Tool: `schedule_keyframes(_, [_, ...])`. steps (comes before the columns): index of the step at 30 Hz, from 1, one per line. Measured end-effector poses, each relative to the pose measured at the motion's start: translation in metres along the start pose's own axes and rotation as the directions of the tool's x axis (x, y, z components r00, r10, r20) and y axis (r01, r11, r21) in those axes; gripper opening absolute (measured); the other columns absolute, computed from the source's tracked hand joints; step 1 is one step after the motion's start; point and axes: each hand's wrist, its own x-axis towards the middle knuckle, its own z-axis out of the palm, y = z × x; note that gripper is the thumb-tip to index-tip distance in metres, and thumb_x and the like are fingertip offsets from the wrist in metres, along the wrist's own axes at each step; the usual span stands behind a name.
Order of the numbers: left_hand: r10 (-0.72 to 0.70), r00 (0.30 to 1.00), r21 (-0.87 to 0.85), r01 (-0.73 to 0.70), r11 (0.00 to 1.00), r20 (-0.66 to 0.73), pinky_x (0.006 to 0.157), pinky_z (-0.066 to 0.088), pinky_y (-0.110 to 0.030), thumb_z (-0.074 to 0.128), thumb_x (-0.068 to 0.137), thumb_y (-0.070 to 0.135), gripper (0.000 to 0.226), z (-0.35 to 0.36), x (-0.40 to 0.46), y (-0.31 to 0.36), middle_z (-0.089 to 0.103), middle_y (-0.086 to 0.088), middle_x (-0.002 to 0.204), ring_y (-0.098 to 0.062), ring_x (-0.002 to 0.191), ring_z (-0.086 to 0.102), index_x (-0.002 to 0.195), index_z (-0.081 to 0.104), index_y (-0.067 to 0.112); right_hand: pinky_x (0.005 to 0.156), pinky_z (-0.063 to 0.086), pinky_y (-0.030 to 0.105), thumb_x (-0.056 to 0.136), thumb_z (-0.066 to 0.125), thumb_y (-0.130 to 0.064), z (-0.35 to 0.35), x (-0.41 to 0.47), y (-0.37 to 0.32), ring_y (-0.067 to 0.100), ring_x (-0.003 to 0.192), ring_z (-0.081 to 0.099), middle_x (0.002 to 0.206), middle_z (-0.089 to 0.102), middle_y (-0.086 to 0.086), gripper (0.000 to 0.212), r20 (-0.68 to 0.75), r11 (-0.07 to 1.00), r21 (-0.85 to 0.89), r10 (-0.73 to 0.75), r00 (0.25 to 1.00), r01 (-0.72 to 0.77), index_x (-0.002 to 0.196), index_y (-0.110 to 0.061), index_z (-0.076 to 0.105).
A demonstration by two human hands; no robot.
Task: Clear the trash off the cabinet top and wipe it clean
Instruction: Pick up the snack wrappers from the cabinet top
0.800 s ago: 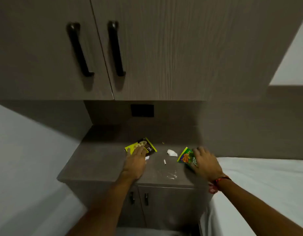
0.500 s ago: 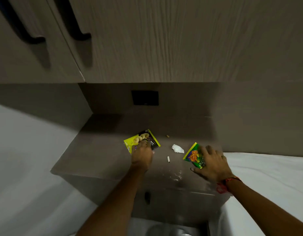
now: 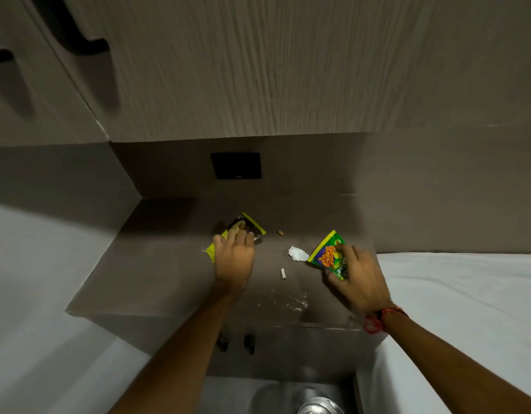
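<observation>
You are in the trash-clearing step, with both hands on the cabinet top (image 3: 156,273) and nothing wiped yet. Your left hand (image 3: 233,258) lies over the yellow and black snack packet (image 3: 248,227) near the middle of the back edge; the fingers curl onto it, but you cannot tell from here whether they have closed around it or only press it flat. Your right hand (image 3: 358,279) grips the green snack packet (image 3: 328,255) close to the right edge, thumb under and fingers over, with its far corner tipped up off the surface.

Between the 2 packets lie 3 loose bits: a crumpled white scrap (image 3: 297,253) just beside the green packet, a small white stub (image 3: 283,274) nearer the front edge, and a tiny tan crumb (image 3: 280,233) toward the back. A patch of white powdery residue (image 3: 288,301) sits by the front edge.

Next, by my reading, you need to lift both packets clear and carry them to a bin, then come back for the 3 small bits, which call for a fingertip pinch. The residue will need the wipe.

The only possible container is a round metal object (image 3: 319,407) on the floor below the cabinet; only its top shows, so its contents cannot be told
</observation>
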Motion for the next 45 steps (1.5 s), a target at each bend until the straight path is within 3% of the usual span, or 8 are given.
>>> schedule_keyframes(6, [0.055, 0.887, -0.287, -0.206, 0.936, -0.458, 0.066, 0.044, -0.044, 0.049, 0.103, 0.021, 0.018, -0.057, -0.064, 0.045, 0.063, -0.006, 0.087, -0.029, 0.077, 0.058, 0.094, 0.063, 0.016, 0.084, 0.052, 0.037, 0.094, 0.058, -0.052, -0.018, -0.057, -0.055, 0.016, 0.106, 0.058, 0.115, 0.058, -0.006, 0.042, -0.098, 0.925, 0.346, 0.201, 0.975, -0.156, 0.129, -0.030, 0.050])
schedule_keyframes(11, [-0.060, 0.981, -0.865, -0.135, 0.483, -0.187, 0.070, 0.046, -0.033, 0.033, 0.106, 0.037, 0.026, -0.054, -0.152, 0.103, 0.063, -0.002, 0.090, -0.022, 0.080, 0.058, 0.095, 0.051, 0.022, 0.089, 0.055, 0.042, 0.099, 0.060, -0.036, -0.003, -0.137, -0.096, 0.014, 0.098, 0.067, 0.104, 0.070, -0.004, 0.021, -0.069, 0.506, 0.809, 0.587, 0.806, -0.299, 0.116, -0.024, 0.062])
schedule_keyframes(15, [-0.033, 0.999, -0.959, 0.019, 0.282, 0.010, 0.061, 0.045, -0.031, 0.036, 0.104, 0.040, 0.023, -0.005, -0.226, 0.133, 0.058, 0.007, 0.079, -0.014, 0.069, 0.055, 0.093, 0.048, 0.025, 0.084, 0.050, 0.043, 0.099, 0.059, -0.032, 0.028, -0.218, -0.087, 0.024, 0.091, 0.062, 0.100, 0.064, 0.014, 0.019, 0.023, 0.321, 0.880, 0.706, 0.708, -0.349, 0.104, -0.014, 0.064])
schedule_keyframes(21, [0.077, 0.940, -0.886, 0.283, 0.368, 0.332, 0.069, 0.038, -0.020, 0.056, 0.101, 0.018, 0.012, 0.137, -0.333, 0.160, 0.052, 0.009, 0.083, -0.014, 0.076, 0.056, 0.089, 0.058, 0.020, 0.096, 0.041, 0.012, 0.094, 0.070, -0.016, 0.147, -0.349, -0.024, 0.019, 0.112, 0.058, 0.116, 0.056, 0.006, 0.004, 0.138, 0.477, 0.531, 0.767, 0.626, -0.700, 0.091, -0.014, 0.072])
schedule_keyframes(27, [-0.040, 0.772, -0.687, 0.587, 0.428, 0.634, 0.065, 0.046, -0.034, 0.064, 0.095, 0.013, 0.018, 0.316, -0.373, 0.196, 0.068, -0.015, 0.077, -0.034, 0.074, 0.065, 0.078, 0.068, 0.007, 0.088, 0.052, 0.039, 0.100, 0.055, -0.038, 0.303, -0.385, 0.063, 0.031, 0.105, 0.066, 0.113, 0.069, 0.013, 0.033, 0.427, 0.651, 0.107, 0.653, 0.626, -0.752, 0.117, -0.014, 0.071])
schedule_keyframes(31, [-0.046, 0.715, -0.614, 0.630, 0.474, 0.698, 0.067, 0.046, -0.033, 0.060, 0.095, 0.018, 0.019, 0.397, -0.386, 0.235, 0.074, -0.022, 0.087, -0.038, 0.083, 0.068, 0.084, 0.070, 0.006, 0.093, 0.053, 0.039, 0.100, 0.055, -0.029, 0.399, -0.380, 0.094, 0.037, 0.113, 0.065, 0.122, 0.070, 0.016, 0.033, 0.469, 0.589, 0.144, 0.666, 0.579, -0.795, 0.129, -0.017, 0.064])
schedule_keyframes(36, [0.160, 0.503, -0.469, 0.580, 0.666, 0.849, 0.092, 0.053, -0.041, 0.059, 0.094, 0.024, 0.046, 0.435, -0.405, 0.239, 0.069, -0.020, 0.124, -0.041, 0.116, 0.063, 0.139, 0.054, 0.017, 0.113, 0.043, 0.046, 0.098, 0.054, -0.026, 0.451, -0.385, 0.109, 0.037, 0.136, 0.048, 0.148, 0.047, 0.014, 0.060, 0.702, 0.421, 0.116, 0.606, 0.374, -0.899, 0.153, -0.020, 0.033])
schedule_keyframes(45, [0.061, 0.929, -0.847, 0.304, 0.435, 0.365, 0.090, 0.057, -0.027, 0.056, 0.098, 0.011, 0.027, 0.278, -0.301, 0.173, 0.074, 0.000, 0.118, -0.016, 0.107, 0.070, 0.121, 0.067, 0.019, 0.090, 0.050, 0.037, 0.086, 0.053, -0.002, 0.284, -0.283, 0.039, 0.024, 0.109, 0.058, 0.118, 0.063, 0.000, 0.034, 0.208, 0.898, 0.288, 0.280, 0.937, -0.332, 0.116, -0.016, 0.064])
